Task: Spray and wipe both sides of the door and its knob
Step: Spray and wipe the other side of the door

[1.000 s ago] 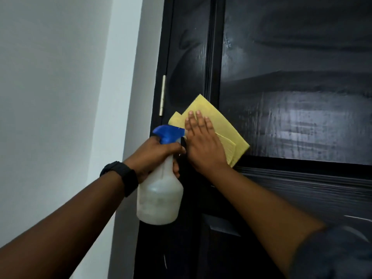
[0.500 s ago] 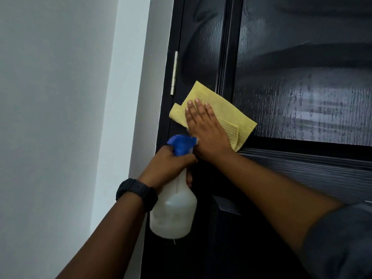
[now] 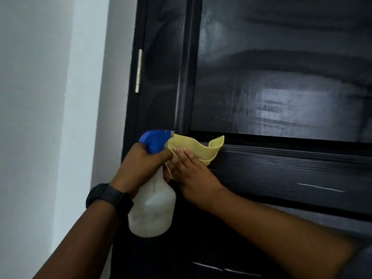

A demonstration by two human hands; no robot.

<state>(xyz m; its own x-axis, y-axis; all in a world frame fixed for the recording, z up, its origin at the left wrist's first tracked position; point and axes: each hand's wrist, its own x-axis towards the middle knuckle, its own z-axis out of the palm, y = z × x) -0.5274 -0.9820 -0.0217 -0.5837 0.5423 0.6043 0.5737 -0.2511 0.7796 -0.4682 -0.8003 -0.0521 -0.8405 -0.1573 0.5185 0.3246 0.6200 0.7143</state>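
Note:
A black panelled door fills the right of the head view, its upper panel streaked with wet smears. My left hand grips a white spray bottle by its neck, under the blue trigger head. My right hand lies flat on a yellow cloth, pressing it against the door's left stile at the level of the cross rail. The cloth's top edge curls away from the door. The knob is out of view.
A brass hinge sits on the door's left edge against the dark frame. A white wall runs along the left. A black watch is on my left wrist.
My right hand has slid the cloth downward, from the bottom corner of the upper panel to the cross rail. The cloth has crumpled and folded over. The bottle stayed close beside it.

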